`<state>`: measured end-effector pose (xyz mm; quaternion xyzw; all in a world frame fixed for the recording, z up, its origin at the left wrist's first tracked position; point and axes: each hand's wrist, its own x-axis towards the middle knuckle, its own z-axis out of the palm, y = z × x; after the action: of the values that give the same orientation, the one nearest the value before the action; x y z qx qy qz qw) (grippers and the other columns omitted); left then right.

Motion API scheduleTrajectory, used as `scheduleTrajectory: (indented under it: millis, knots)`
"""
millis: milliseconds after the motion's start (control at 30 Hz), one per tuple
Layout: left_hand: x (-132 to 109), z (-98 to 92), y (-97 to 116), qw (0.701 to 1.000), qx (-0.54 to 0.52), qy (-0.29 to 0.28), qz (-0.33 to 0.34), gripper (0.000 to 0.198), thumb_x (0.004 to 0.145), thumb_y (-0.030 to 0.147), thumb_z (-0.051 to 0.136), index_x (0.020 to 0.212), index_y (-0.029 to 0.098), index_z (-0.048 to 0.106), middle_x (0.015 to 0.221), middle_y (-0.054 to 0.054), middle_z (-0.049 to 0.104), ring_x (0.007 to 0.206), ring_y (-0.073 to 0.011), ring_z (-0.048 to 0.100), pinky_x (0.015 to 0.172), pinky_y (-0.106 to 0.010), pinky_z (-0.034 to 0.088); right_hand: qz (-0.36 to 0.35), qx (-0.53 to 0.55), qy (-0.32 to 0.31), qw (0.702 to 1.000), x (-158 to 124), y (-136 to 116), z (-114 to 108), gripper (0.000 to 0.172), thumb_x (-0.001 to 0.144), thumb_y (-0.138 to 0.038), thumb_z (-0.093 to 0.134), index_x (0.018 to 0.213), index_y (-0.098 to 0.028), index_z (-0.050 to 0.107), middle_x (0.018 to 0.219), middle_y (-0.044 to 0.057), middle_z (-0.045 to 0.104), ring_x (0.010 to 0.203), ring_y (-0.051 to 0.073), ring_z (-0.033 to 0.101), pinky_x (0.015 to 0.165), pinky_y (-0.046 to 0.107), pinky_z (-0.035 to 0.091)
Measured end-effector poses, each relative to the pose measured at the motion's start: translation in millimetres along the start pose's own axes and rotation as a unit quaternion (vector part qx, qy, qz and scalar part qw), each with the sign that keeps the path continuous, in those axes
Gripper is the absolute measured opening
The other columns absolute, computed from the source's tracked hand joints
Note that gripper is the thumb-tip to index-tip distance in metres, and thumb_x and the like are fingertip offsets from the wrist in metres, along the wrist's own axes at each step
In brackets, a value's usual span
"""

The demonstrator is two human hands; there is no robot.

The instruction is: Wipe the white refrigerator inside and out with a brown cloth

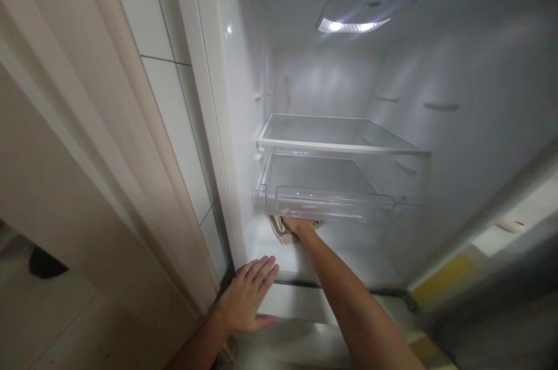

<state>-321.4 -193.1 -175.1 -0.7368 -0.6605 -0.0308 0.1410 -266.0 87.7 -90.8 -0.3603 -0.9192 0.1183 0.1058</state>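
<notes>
Reaching into the fridge (pixel 238 143), the right hand (pixel 300 224) lies on a patterned cloth (pixel 278 230) on the compartment floor (pixel 349 248); most of the cloth shows just left of that hand. Its fingers are partly hidden, so I cannot tell whether they grip or only press it. The left hand (pixel 247 295) is empty, fingers spread, nearer the wearer than the cloth, by the fridge's front edge. A clear drawer (pixel 335 204) sits just above the right hand, a glass shelf (pixel 331 129) higher.

Right hand (pixel 300 224) and cloth (pixel 280 231) partly hidden beneath clear drawer (pixel 335 204), forearms (pixel 353 294) cut off below
</notes>
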Motion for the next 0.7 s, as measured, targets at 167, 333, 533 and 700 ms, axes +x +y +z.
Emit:
scheduleTrajectory:
  millis: [167, 333, 533, 700]
  knots:
    - [-0.3, 1.6, -2.4, 0.999, 0.019, 0.027, 0.009, 0.116, 0.092, 0.085, 0.054, 0.176, 0.017, 0.014, 0.174, -0.017, 0.040, 0.157, -0.0374, 0.038, 0.127, -0.050, 0.024, -0.051, -0.002, -0.028, 0.998, -46.0, -16.4, -1.4, 0.060, 0.103, -0.062, 0.047, 0.152, -0.030, 0.065, 0.151, 0.015, 0.064, 0.142, 0.036, 0.056, 0.121, 0.057, 0.036]
    - [-1.1, 3.5, -3.5, 0.998, 0.013, 0.064, 0.004, 0.114, 0.093, 0.082, 0.055, 0.177, 0.020, 0.008, 0.172, -0.016, 0.044, 0.155, -0.0363, 0.042, 0.127, -0.050, 0.029, -0.129, 0.028, -0.036, 0.991, -84.2, 29.2, -13.3, 0.062, 0.100, -0.067, 0.055, 0.158, -0.044, 0.056, 0.172, 0.004, 0.042, 0.154, 0.032, 0.042, 0.127, 0.051, 0.032]
    - [0.3, 1.3, -1.5, 0.994, 0.025, 0.102, 0.009, 0.118, 0.091, 0.082, 0.060, 0.177, 0.021, 0.007, 0.175, -0.015, 0.039, 0.154, -0.0372, 0.043, 0.125, -0.049, 0.030, 0.013, -0.027, 0.014, 0.999, -96.7, 105.7, -42.1, 0.057, 0.101, -0.059, 0.057, 0.153, -0.036, 0.063, 0.153, 0.009, 0.062, 0.143, 0.032, 0.055, 0.122, 0.048, 0.040]
    - [1.6, 15.5, -5.8, 0.996, 0.026, 0.090, 0.013, 0.125, 0.087, 0.084, 0.062, 0.177, 0.020, 0.004, 0.175, -0.015, 0.038, 0.153, -0.0373, 0.046, 0.123, -0.049, 0.033, 0.132, -0.053, 0.079, 0.987, -74.3, 119.6, -47.1, 0.051, 0.102, -0.052, 0.053, 0.133, -0.019, 0.077, 0.134, 0.023, 0.072, 0.134, 0.043, 0.061, 0.117, 0.061, 0.039]
